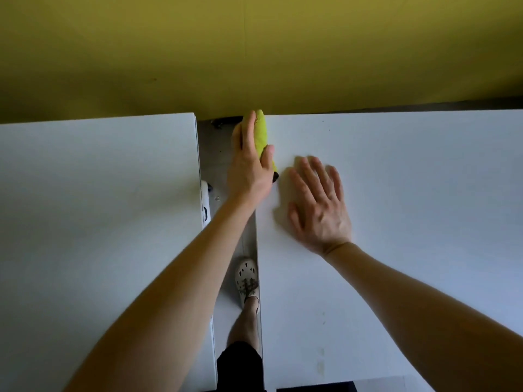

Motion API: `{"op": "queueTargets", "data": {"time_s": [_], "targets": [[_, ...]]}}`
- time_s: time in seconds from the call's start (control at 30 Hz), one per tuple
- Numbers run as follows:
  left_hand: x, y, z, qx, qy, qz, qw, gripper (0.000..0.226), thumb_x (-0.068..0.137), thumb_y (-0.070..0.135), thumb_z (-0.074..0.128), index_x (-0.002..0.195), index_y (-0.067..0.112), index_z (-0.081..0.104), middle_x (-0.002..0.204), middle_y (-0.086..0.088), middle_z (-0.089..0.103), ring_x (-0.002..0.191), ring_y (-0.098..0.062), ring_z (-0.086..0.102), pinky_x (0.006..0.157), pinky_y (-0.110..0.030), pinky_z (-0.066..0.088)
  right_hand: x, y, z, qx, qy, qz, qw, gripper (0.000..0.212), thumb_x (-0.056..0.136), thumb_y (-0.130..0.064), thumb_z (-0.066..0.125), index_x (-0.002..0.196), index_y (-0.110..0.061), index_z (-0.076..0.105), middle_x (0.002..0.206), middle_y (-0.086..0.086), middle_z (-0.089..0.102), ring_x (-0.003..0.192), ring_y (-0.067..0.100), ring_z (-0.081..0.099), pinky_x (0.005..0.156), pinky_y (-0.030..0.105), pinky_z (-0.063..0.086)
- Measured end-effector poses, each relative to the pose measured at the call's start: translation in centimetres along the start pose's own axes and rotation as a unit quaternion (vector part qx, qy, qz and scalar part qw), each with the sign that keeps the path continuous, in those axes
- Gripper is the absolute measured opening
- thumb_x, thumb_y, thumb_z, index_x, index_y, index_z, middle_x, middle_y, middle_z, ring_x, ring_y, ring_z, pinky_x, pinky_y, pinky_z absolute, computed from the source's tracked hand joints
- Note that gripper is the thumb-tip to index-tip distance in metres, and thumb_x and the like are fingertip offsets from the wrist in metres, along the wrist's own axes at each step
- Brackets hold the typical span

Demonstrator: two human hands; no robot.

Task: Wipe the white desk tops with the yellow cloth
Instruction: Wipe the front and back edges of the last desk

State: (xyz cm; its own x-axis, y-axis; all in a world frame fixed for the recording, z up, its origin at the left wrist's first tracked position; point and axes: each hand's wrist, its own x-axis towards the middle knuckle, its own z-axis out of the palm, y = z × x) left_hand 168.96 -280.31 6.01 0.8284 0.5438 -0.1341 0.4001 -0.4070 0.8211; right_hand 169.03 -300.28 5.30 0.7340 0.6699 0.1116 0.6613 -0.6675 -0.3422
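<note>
Two white desk tops fill the view: the left desk (pixel 99 222) and the right desk (pixel 410 207), with a narrow gap between them. My left hand (pixel 250 165) grips the yellow cloth (pixel 261 132) and presses it against the left edge of the right desk, near its far corner. Most of the cloth is hidden under my fingers. My right hand (pixel 318 205) lies flat and empty on the right desk, fingers spread, just to the right of the cloth.
A yellow wall (pixel 254 52) runs behind both desks. In the gap I see grey floor, my leg and a white perforated shoe (pixel 246 278). A white fitting (pixel 205 205) sticks out from the left desk's edge into the gap.
</note>
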Motion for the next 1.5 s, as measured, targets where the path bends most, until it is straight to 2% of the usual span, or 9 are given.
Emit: {"op": "queueTargets", "data": {"time_s": [0.23,0.47,0.7,0.8,0.9,1.03,1.23,1.33,1.5], "targets": [[-12.1,-1.8,-1.2,0.004,-0.049,0.004,0.999,0.068,0.112,0.044,0.047,0.174,0.034,0.019,0.181,0.005,0.019,0.146,-0.016,0.043,0.108,-0.036,0.050,-0.1,-0.5,-0.2,0.014,0.006,0.004,1.000,0.071,0.102,-0.033,0.060,0.165,-0.006,0.042,0.176,0.016,0.029,0.166,0.037,0.017,0.130,0.066,0.019],[0.5,0.4,0.6,0.050,0.027,-0.030,0.998,0.069,0.106,0.044,0.047,0.170,0.025,0.034,0.174,-0.007,0.034,0.143,-0.034,0.053,0.104,-0.049,0.052,0.3,-0.2,0.0,0.009,0.003,0.001,1.000,0.066,0.102,-0.027,0.056,0.165,-0.009,0.042,0.176,0.015,0.028,0.167,0.036,0.014,0.132,0.063,0.015],[-19.3,-2.0,-0.4,0.031,-0.010,-0.035,0.999,0.065,0.114,0.029,0.051,0.173,0.031,0.024,0.180,0.009,0.021,0.158,0.008,0.025,0.116,-0.005,0.028,0.3,0.0,-0.2,0.012,-0.002,-0.003,1.000,0.059,0.110,-0.022,0.046,0.167,-0.009,0.037,0.178,0.013,0.025,0.167,0.035,0.012,0.134,0.060,0.011],[-21.9,-2.0,-0.7,0.034,-0.021,-0.059,0.997,0.065,0.113,0.033,0.051,0.173,0.036,0.024,0.179,0.010,0.023,0.155,-0.001,0.033,0.117,-0.024,0.038,0.4,0.0,-0.2,0.016,-0.001,0.002,1.000,0.059,0.109,-0.023,0.043,0.166,-0.009,0.038,0.177,0.014,0.026,0.167,0.036,0.013,0.133,0.061,0.011],[-14.4,-1.4,-0.4,0.019,-0.019,-0.033,0.999,0.064,0.111,0.040,0.047,0.171,0.034,0.027,0.175,0.005,0.031,0.148,-0.014,0.044,0.117,-0.037,0.044,0.6,-0.4,-0.4,0.014,0.000,0.007,1.000,0.060,0.107,-0.024,0.040,0.164,-0.010,0.042,0.176,0.014,0.030,0.167,0.035,0.014,0.133,0.060,0.012],[-5.5,-0.9,0.2,0.035,0.013,-0.026,0.999,0.068,0.107,0.036,0.051,0.171,0.021,0.032,0.172,-0.009,0.036,0.149,-0.027,0.046,0.117,-0.040,0.042,0.7,-0.4,-0.5,0.012,0.007,0.001,1.000,0.059,0.103,-0.022,0.041,0.161,-0.011,0.047,0.174,0.014,0.035,0.166,0.036,0.020,0.132,0.060,0.015],[-19.5,-2.9,-0.2,0.038,-0.001,-0.025,0.999,0.065,0.114,0.029,0.053,0.173,0.032,0.026,0.176,0.003,0.029,0.153,-0.013,0.036,0.113,-0.028,0.037,0.5,-0.1,-0.3,-0.008,0.000,0.000,1.000,0.059,0.103,-0.021,0.047,0.160,-0.009,0.048,0.173,0.016,0.036,0.164,0.039,0.023,0.133,0.060,0.015],[-29.0,-3.9,-0.9,0.047,-0.036,-0.037,0.998,0.069,0.113,0.029,0.055,0.173,0.034,0.022,0.179,0.007,0.023,0.152,-0.009,0.035,0.112,-0.032,0.042,0.9,-0.3,-0.5,-0.031,-0.024,0.000,0.999,0.061,0.102,-0.019,0.049,0.162,-0.008,0.046,0.174,0.017,0.033,0.164,0.041,0.021,0.133,0.062,0.012],[-28.6,-2.9,-1.4,0.054,-0.046,-0.067,0.995,0.067,0.114,0.034,0.052,0.173,0.036,0.020,0.179,0.006,0.021,0.148,-0.028,0.050,0.109,-0.045,0.052,-2.1,-3.1,-3.4,-0.064,-0.078,0.054,0.993,0.054,0.113,-0.035,0.028,0.161,-0.018,0.044,0.179,0.010,0.022,0.168,0.032,0.009,0.131,0.069,0.004]]}}
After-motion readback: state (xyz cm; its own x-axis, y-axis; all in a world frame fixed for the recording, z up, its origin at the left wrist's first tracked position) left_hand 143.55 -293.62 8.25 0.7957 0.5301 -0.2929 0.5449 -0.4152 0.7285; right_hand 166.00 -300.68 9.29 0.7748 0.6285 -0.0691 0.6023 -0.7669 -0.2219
